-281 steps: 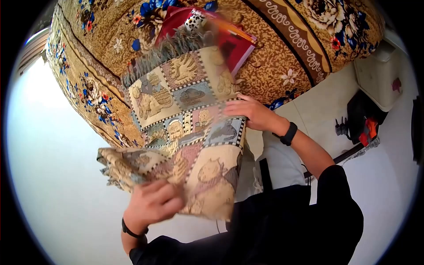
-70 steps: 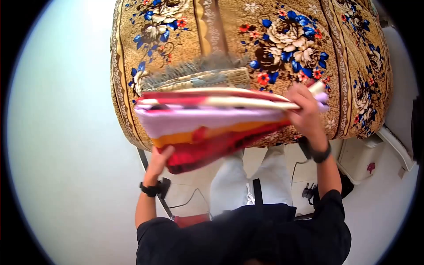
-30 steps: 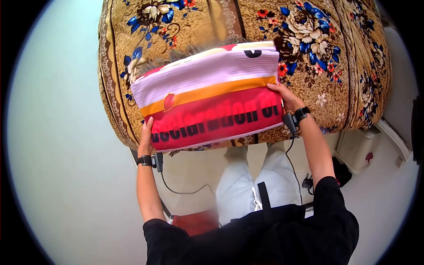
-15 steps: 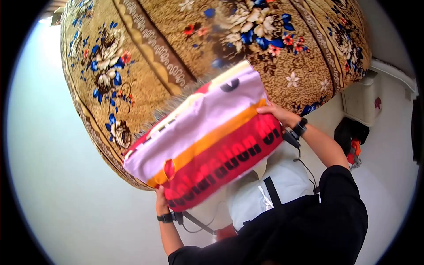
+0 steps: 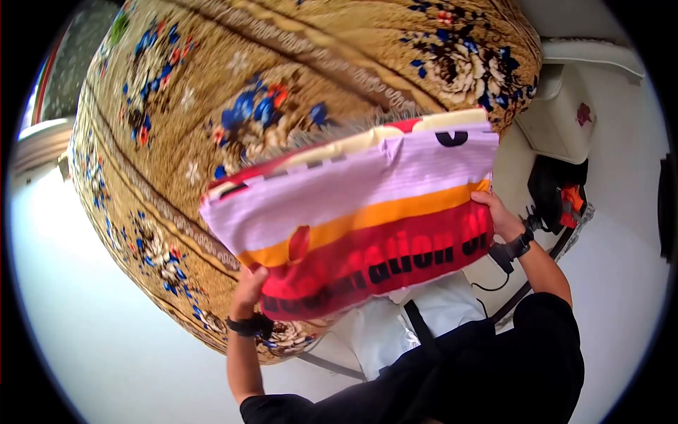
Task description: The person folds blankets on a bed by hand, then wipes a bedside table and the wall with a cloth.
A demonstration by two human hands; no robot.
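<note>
A folded cloth [image 5: 367, 226] in lilac, orange and red with large black lettering is held out in front of me. My left hand [image 5: 250, 288] grips its lower left edge, thumb on top. On the right edge, my right hand [image 5: 497, 212] pinches the cloth with the thumb over the orange and red bands. Grey fringe [image 5: 332, 134] of another cloth sticks out behind its upper edge; the rest of that cloth is hidden. Both wrists wear black bands.
A large surface under a brown floral cover [image 5: 191, 106] fills the area beyond the cloth. To the right are a pale bin [image 5: 558, 120] and a black bag [image 5: 554, 187] with something orange-red in it. A dark bar and a cable are near my right forearm.
The patterned fringed cloth I handled earlier is now mostly hidden behind the folded colourful one. My view has turned, and both hands still hold the colourful cloth, now less tilted than half a second ago.
</note>
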